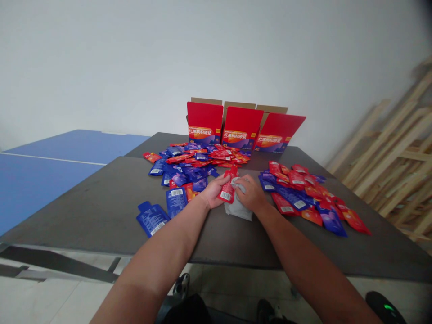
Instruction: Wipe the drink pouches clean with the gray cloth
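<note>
Near the middle of the grey table, my left hand [213, 191] grips a red spouted pouch [227, 188], its barcode end toward me. My right hand [251, 192] is closed on a pale grey cloth [239, 208], which lies against the pouch's right side and hangs down to the tabletop. Just beyond my hands spreads a mixed heap of red and blue pouches [199, 159]. Left of my left forearm lie two blue pouches, one [152, 218] apart from the heap. A second pile of red and blue pouches [300, 189] is to the right of my right hand.
Three red cartons [204, 122] with raised flaps stand in a row at the back of the dark table [101, 202]. A blue table-tennis table [50, 175] adjoins on the left. Wooden slats [398, 157] lean by the wall at right.
</note>
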A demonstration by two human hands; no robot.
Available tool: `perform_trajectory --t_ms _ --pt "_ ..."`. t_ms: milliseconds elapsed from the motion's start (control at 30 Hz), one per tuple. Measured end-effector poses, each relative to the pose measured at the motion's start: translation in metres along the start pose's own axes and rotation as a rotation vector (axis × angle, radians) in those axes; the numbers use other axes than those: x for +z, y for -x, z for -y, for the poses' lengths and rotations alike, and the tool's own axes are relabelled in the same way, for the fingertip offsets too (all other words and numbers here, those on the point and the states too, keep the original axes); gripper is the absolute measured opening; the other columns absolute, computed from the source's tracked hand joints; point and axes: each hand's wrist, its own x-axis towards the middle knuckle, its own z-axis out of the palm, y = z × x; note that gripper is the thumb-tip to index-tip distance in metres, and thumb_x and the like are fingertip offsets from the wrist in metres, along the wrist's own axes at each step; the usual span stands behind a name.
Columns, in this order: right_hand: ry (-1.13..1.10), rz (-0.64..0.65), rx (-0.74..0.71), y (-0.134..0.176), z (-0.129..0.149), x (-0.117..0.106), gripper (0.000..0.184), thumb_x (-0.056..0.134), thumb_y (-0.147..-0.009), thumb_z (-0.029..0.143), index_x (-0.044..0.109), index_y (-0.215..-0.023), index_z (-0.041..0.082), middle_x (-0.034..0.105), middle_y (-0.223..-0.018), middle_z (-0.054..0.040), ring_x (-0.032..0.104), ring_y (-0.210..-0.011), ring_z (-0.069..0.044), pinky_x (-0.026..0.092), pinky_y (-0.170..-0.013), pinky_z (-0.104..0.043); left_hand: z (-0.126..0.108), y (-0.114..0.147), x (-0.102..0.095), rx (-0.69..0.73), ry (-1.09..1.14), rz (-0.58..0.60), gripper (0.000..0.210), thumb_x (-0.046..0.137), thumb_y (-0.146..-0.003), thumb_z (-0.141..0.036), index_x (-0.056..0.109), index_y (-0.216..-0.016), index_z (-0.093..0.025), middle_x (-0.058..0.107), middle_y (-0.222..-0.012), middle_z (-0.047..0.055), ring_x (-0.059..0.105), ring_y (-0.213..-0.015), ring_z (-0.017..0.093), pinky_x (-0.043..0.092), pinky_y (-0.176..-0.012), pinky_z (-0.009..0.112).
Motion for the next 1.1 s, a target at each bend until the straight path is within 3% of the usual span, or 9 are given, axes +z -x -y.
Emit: perform_trajectory --t_ms 467,633,733,900,1100 --pt "0.057 -0.144 0.262 -0.004 -0.013 0.002 0.022 0.051 -0.084 0.028 0.064 -0.099 0.017 0.059 -0.095 -0.0105 0.057 -0.092 -0.024 0.048 -0.086 -0.04 0.003 0.006 0.007 -0.165 -0.055 -0.024 0.032 0.057 -0.084 -0.011 0.062 -0.116 -0.015 0.07 -0.1 0.011 0.068 -0.083 0.019 0.049 -0.084 0.032" --pt "0.07 -0.231 0.425 -0.006 -0.015 0.0 0.02 0.05 -0.085 0.028 0.064 -0.092 0.016 0.06 -0.089 -0.0098 0.057 -0.086 -0.024 0.049 -0.082 -0.04 -0.004 0.001 0.001 -0.14 0.056 -0.164 0.03 0.054 -0.088 -0.02 0.058 -0.117 -0.017 0.069 -0.1 0.011 0.068 -0.083 0.022 0.051 -0.08 0.038" --pt "0.017 -0.218 0.271 -0.006 -0.007 -0.002 0.02 0.051 -0.086 0.028 0.064 -0.096 0.017 0.06 -0.093 -0.0093 0.057 -0.091 -0.023 0.049 -0.086 -0.039 -0.009 -0.002 -0.005 -0.105 0.129 -0.242 0.027 0.049 -0.09 -0.028 0.059 -0.112 -0.015 0.069 -0.095 0.01 0.068 -0.081 0.022 0.052 -0.076 0.039" --pt "-0.071 0.072 -0.127 0.001 0.02 -0.001 0.021 0.054 -0.087 0.027 0.066 -0.103 0.022 0.057 -0.1 -0.0072 0.057 -0.09 -0.019 0.051 -0.084 -0.034 -0.012 -0.003 -0.01 -0.151 0.15 -0.216 0.039 0.048 -0.089 -0.045 0.064 -0.095 -0.01 0.066 -0.074 0.01 0.065 -0.065 0.02 0.052 -0.064 0.032" --pt "-0.074 0.152 -0.192 0.005 0.032 0.004 0.022 0.056 -0.086 0.022 0.068 -0.103 0.025 0.057 -0.102 -0.0071 0.057 -0.087 -0.019 0.052 -0.078 -0.035 -0.008 -0.001 -0.003 -0.213 0.085 -0.214 0.049 0.052 -0.082 -0.059 0.065 -0.09 -0.013 0.064 -0.065 0.007 0.066 -0.07 0.024 0.051 -0.069 0.034"
